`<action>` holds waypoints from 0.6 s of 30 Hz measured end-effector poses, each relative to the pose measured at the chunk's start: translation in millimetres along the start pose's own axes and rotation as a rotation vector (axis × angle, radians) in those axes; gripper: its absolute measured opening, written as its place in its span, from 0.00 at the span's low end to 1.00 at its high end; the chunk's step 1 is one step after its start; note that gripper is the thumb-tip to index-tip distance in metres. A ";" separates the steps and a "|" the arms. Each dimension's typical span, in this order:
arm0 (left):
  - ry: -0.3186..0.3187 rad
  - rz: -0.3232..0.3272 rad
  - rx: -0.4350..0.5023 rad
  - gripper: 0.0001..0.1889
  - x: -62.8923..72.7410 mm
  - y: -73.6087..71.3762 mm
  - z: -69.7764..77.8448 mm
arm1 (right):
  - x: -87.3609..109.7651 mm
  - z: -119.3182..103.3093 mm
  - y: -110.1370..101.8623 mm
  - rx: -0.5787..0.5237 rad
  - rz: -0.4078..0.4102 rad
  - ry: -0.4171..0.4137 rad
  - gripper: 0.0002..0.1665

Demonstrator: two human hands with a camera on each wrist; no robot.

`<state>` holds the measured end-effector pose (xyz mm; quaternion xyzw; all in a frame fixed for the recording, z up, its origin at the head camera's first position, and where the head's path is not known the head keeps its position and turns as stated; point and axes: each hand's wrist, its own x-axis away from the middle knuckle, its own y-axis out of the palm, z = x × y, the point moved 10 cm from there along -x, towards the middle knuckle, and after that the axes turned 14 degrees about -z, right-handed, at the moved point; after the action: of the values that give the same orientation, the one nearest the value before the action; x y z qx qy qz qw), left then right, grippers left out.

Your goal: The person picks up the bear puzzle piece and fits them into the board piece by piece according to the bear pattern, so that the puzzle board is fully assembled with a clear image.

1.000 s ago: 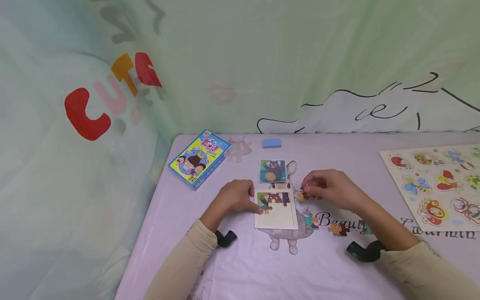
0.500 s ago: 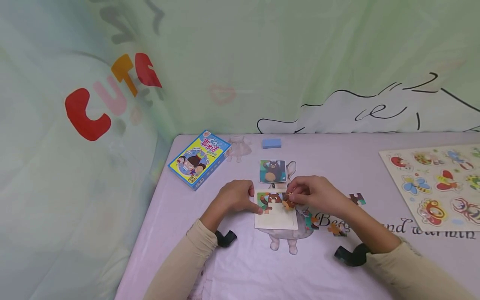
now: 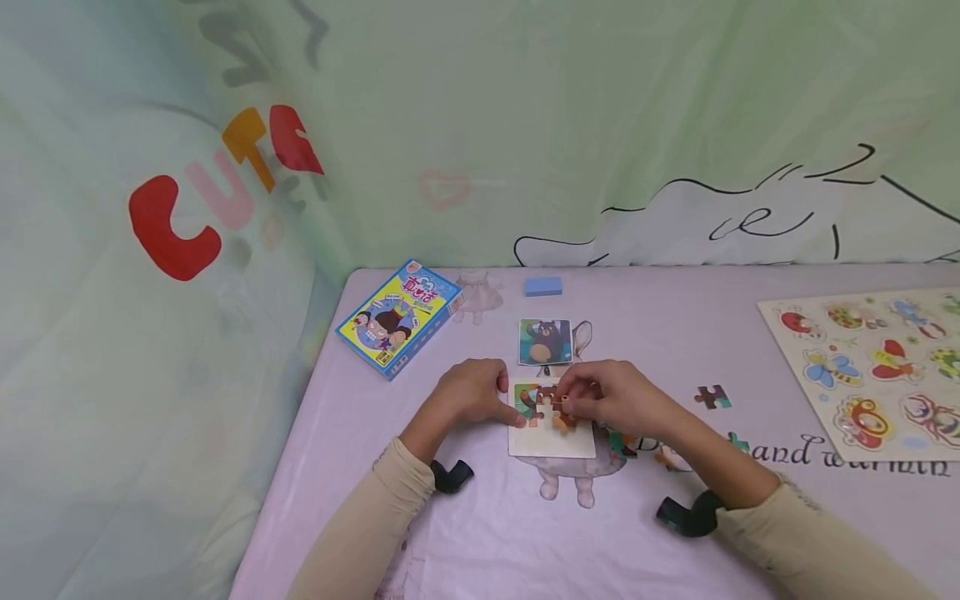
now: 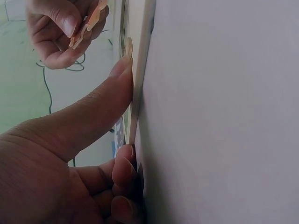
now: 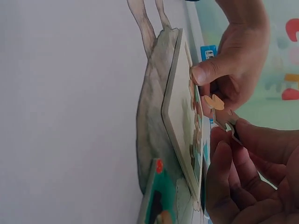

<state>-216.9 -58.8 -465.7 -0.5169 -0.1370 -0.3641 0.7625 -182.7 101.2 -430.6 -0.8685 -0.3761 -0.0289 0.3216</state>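
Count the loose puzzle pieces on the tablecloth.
4: a red-green piece beside the board, an orange piece and a teal piece partly behind the right forearm, a brown piece beyond it. More may be hidden.

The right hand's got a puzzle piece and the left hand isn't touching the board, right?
Not quite: the left hand is touching the board; the left wrist view shows its thumb on it. The right hand does hold a puzzle piece.
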 end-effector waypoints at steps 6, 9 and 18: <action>0.000 -0.002 0.001 0.26 -0.6 0.6 -0.1 | -1.7 -7.1 2.9 0.031 -0.001 -0.011 0.05; 0.003 0.000 -0.003 0.26 -1.1 0.4 -0.1 | -2.9 -10.7 2.8 0.041 0.009 -0.022 0.05; 0.006 0.002 0.008 0.26 2.0 -1.9 1.5 | -12.0 -4.9 3.4 0.076 0.043 0.041 0.07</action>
<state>-216.6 -58.7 -462.7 -0.5128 -0.1358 -0.3641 0.7655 -188.0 89.0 -432.0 -0.8629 -0.3513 -0.0253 0.3623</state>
